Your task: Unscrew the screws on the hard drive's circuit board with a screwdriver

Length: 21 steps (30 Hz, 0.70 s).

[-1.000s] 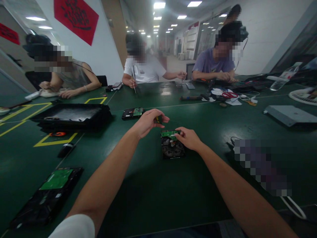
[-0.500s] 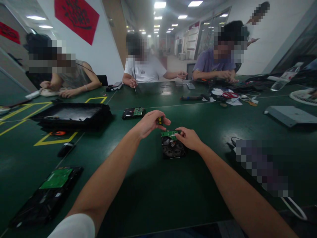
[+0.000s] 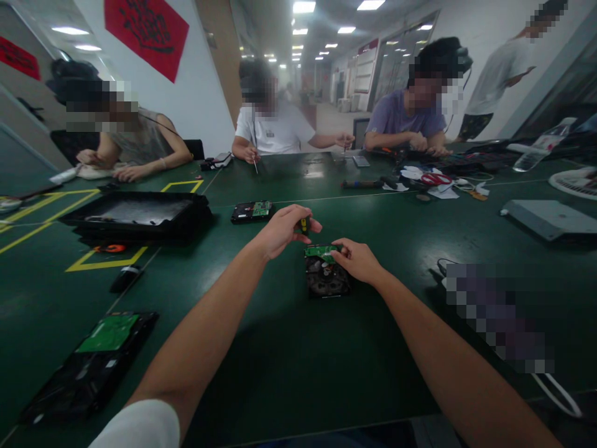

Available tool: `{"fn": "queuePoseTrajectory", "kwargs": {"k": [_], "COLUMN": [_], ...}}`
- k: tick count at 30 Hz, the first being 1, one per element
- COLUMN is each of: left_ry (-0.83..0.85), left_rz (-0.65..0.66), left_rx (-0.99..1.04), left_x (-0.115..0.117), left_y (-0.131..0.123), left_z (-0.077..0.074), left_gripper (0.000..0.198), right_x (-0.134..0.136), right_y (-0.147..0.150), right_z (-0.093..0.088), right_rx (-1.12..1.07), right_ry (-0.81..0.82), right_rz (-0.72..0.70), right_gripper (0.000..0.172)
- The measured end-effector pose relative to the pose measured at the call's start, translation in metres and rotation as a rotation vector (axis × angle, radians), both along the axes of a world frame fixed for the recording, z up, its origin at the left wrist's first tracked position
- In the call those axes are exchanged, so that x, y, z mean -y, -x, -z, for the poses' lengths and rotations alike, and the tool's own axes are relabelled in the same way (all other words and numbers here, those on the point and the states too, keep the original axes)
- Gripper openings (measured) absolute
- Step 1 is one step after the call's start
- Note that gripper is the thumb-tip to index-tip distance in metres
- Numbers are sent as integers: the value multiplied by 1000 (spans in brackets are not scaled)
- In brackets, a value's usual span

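A hard drive (image 3: 327, 283) lies on the green table in front of me, its green circuit board (image 3: 318, 252) at the far end. My left hand (image 3: 285, 229) is closed round the yellow-and-black handle of a screwdriver (image 3: 305, 224), just above the board's far left corner. The tool's tip cannot be made out. My right hand (image 3: 358, 260) grips the drive's far right corner, thumb on the board and fingers curled behind the edge.
Another hard drive (image 3: 91, 367) lies near left, a smaller one (image 3: 252, 211) beyond my left hand. Black trays (image 3: 135, 218) are stacked at left, near a black object (image 3: 125, 278). A grey metal box (image 3: 550, 219) sits at right. Co-workers sit across the table.
Both hands stay nearly in place; the screwdriver handle has turned slightly in my left hand. A person in the right background has moved to the right.
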<state>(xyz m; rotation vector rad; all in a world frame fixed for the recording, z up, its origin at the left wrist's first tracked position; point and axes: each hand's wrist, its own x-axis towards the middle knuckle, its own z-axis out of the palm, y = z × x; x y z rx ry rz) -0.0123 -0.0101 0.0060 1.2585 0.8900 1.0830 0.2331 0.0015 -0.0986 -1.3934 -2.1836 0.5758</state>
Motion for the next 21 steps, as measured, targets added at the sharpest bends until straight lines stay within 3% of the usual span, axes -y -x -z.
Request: {"fn": "queuePoseTrajectory", "kwargs": {"k": [8,13,21], "left_ry": [-109,-22,9], "left_rz": [-34,67,-7], "left_rx": [-137,-83,-33], "left_x": [-1,3,-4], "left_y": [6,4,5], "left_z": [-6,-6,-1], "left_gripper": [22,25,22], "right_x": [2,1,2], "right_y": [1,1,0], "right_z": [-2,-1,-2], "right_rx": [2,0,-14], "right_ry": [0,-20,8], "right_rz": [-5,-7,-14], "right_gripper": [36,37,38]}}
